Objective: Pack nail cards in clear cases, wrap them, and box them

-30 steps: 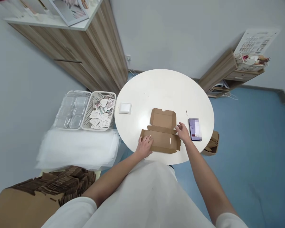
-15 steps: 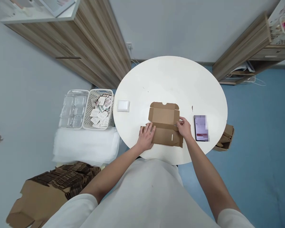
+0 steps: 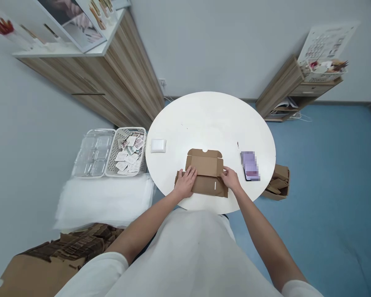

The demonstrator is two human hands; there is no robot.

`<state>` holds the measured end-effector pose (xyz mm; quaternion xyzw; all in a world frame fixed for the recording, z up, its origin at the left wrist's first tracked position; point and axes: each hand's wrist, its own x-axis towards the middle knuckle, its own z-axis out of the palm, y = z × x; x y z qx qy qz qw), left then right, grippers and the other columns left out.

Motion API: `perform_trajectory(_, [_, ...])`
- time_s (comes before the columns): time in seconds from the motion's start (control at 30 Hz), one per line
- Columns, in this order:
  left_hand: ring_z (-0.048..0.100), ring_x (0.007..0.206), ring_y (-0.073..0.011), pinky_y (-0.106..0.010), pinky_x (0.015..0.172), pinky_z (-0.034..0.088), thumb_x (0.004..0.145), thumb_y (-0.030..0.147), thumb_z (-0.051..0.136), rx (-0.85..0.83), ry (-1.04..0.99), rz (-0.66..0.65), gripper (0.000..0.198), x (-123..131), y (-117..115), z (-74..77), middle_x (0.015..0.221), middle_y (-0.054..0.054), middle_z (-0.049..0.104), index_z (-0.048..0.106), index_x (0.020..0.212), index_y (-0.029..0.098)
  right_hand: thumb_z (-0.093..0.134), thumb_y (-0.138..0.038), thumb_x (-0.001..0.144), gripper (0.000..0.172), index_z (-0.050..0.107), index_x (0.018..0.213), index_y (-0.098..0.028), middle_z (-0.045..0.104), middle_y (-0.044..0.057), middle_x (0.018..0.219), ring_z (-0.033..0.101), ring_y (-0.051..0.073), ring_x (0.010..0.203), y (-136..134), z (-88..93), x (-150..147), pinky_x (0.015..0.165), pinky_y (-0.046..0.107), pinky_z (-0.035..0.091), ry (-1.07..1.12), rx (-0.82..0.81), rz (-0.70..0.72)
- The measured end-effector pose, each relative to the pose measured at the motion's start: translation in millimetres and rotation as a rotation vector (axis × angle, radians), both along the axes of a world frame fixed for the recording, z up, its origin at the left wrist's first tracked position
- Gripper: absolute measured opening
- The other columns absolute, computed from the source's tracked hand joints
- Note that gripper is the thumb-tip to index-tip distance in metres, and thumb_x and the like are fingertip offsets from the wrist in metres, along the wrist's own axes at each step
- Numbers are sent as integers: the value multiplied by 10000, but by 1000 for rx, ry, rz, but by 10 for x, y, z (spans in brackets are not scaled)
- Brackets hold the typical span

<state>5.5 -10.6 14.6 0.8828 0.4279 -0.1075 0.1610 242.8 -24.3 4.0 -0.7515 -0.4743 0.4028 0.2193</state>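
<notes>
A brown cardboard box blank (image 3: 206,165) lies unfolded near the front edge of the round white table (image 3: 210,111). My left hand (image 3: 185,182) rests on its left side, fingers spread over the cardboard. At the right side, my right hand (image 3: 229,178) has its fingers closed on the edge by the crease. A small white packet (image 3: 158,145) lies on the table's left part. Right of my right hand is a phone (image 3: 250,166), its screen blurred out.
Left of the table are a clear plastic tray (image 3: 92,153), a white basket (image 3: 126,152) of small packets and white sheets (image 3: 105,201). Stacked cardboard (image 3: 80,247) is at lower left. A carton (image 3: 278,182) of cardboard stands right, below the table.
The camera view has shifted, showing more of the cabinets. The blank's upper panel now sits closer over its lower part, and both hands remain at its sides.
</notes>
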Motion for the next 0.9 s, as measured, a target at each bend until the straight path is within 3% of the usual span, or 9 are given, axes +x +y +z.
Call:
perform_trajectory(0.07, [34, 1322, -344, -532, 1028, 21, 552, 306, 660, 3, -12, 8, 947, -39, -25, -16, 1427, -143, 215, 199, 1365, 158, 521, -331, 690, 593, 415, 1263, -220, 595, 75, 1109, 522, 252, 1044, -115, 34, -74, 870, 380, 384, -137, 107, 31])
perform_trajectory(0.13, [44, 1319, -348, -534, 1025, 22, 533, 328, 676, 8, -23, 17, 959, -71, -40, -32, 1418, -152, 233, 220, 1358, 152, 576, -396, 663, 760, 288, 1338, -199, 380, 109, 1351, 317, 293, 1246, -232, 72, -157, 999, 448, 236, -300, 197, 161])
perform_trajectory(0.27, [60, 1315, -355, -537, 1022, 32, 517, 328, 688, 51, -46, -4, 950, -111, -73, -46, 1393, -165, 280, 256, 1343, 139, 666, -471, 566, 987, 166, 1376, -210, 152, 96, 1454, 72, 301, 1333, -419, 112, -335, 1043, 505, 27, -496, 219, 615])
perform_trajectory(0.37, [89, 1310, -356, -543, 1019, 34, 513, 319, 692, 89, -52, -41, 951, -116, -124, -33, 1383, -179, 294, 263, 1340, 126, 724, -492, 468, 1133, 129, 1381, -184, 108, 123, 1458, 29, 312, 1336, -481, 79, -450, 1037, 512, -13, -588, 173, 801])
perform_trajectory(0.53, [54, 1316, -356, -532, 1024, 24, 493, 401, 711, 97, -62, -51, 1009, -165, -229, -7, 1378, -193, 296, 250, 1346, 122, 738, -428, 482, 1133, 93, 1382, -190, 167, 146, 1442, 117, 308, 1327, -488, -51, -546, 1025, 537, -26, -665, 112, 791])
perform_trajectory(0.63, [-29, 1319, -363, -550, 1013, 31, 478, 462, 713, 102, -78, 142, 1102, -324, -320, -48, 1432, -186, 162, 156, 1371, 137, 731, -417, 501, 1114, 82, 1381, -203, 178, 136, 1440, 114, 300, 1328, -491, -113, -556, 1021, 550, -16, -682, 101, 765])
perform_trajectory(0.73, [20, 1323, -353, -533, 1006, 115, 543, 455, 684, 15, -109, 475, 1096, -557, -426, -157, 1448, -183, 84, 48, 1382, 148, 728, -412, 510, 1111, 68, 1380, -205, 162, 138, 1444, 81, 288, 1334, -493, -144, -562, 1019, 552, 2, -714, 56, 762])
perform_trajectory(0.8, [162, 1308, -322, -462, 995, 220, 606, 417, 648, -101, -179, 643, 1021, -693, -479, -250, 1428, -188, 172, 41, 1378, 136, 734, -405, 506, 1120, 62, 1379, -201, 154, 146, 1444, 61, 283, 1336, -489, -152, -572, 1017, 550, 12, -737, 19, 759])
perform_trajectory(0.9, [372, 1211, -260, -354, 952, 319, 673, 320, 602, -215, -369, 717, 847, -789, -508, -372, 1308, -170, 401, 148, 1355, 107, 736, -397, 508, 1117, 59, 1377, -206, 148, 146, 1444, 55, 282, 1336, -484, -153, -593, 1014, 549, 24, -746, -8, 750])
